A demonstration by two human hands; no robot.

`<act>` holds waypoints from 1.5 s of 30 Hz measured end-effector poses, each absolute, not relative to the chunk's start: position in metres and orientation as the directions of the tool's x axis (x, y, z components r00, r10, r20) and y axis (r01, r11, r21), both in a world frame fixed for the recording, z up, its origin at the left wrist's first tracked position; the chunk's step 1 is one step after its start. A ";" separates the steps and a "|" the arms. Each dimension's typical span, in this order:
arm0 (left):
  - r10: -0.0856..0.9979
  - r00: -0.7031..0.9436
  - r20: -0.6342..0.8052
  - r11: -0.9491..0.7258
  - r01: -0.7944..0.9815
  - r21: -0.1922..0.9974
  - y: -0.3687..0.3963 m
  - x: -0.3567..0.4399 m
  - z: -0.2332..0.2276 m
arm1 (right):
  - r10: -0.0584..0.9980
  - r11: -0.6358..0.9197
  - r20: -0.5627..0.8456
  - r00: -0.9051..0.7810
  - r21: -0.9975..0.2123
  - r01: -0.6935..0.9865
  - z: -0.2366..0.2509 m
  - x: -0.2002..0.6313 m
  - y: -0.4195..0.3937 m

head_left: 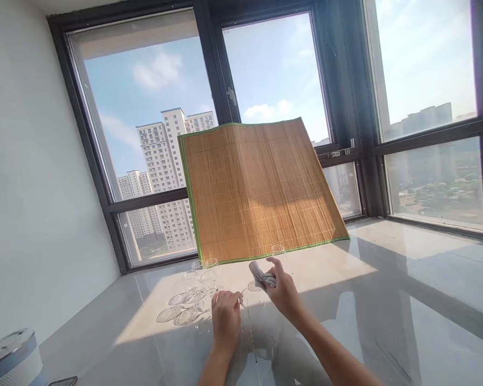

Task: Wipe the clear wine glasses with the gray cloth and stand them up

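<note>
My left hand (226,316) is closed low over the sunlit surface, its thumb and fingers pinching what looks like a clear stemmed glass (254,287). The glass's outline is faint and partly covered by the fingers. In my right hand (282,289) is a bunched grey-and-white cloth (261,275), just right of and above that glass. Several clear stemmed glasses (211,262) stand together left of my left hand and cast shadows on the surface. Beyond my right hand stands another clear glass (278,249), at the foot of a bamboo mat.
The bamboo mat (261,187) with green edging leans upright against the dark-framed windows (221,102). The glossy pale surface (338,300) reflects light and meets a white wall (36,161) on the left. A blue-and-white lidded cup (14,356) and a phone-like object (63,381) are at lower left.
</note>
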State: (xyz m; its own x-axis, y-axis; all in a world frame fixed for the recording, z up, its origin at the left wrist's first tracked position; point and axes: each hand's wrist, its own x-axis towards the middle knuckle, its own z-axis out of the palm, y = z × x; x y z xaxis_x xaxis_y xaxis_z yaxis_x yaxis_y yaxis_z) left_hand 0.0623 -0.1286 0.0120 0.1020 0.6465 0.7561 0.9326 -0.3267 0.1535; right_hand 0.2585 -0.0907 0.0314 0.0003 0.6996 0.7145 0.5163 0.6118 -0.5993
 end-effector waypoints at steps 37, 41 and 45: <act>0.729 0.005 0.684 -0.179 0.966 0.184 -0.134 0.062 0.014 | 0.757 0.649 0.514 -0.403 -0.664 0.373 0.041 0.257 -0.111; 0.742 0.061 0.668 -0.247 0.951 0.188 -0.131 0.064 0.014 | 0.806 0.572 0.483 -0.342 -0.784 0.240 0.040 0.255 -0.107; 0.744 0.137 0.654 -0.294 0.946 0.136 -0.134 0.072 0.018 | 0.830 0.549 0.537 -0.151 -0.739 0.390 0.034 0.255 -0.096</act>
State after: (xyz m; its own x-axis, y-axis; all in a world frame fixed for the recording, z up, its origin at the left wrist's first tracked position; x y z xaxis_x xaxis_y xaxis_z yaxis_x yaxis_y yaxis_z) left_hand 0.0719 -0.1340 0.0180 0.1374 0.7441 0.6538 0.9461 -0.2941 0.1358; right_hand 0.2550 -0.0964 0.0344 -0.1507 0.8299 0.5371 0.3896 0.5492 -0.7393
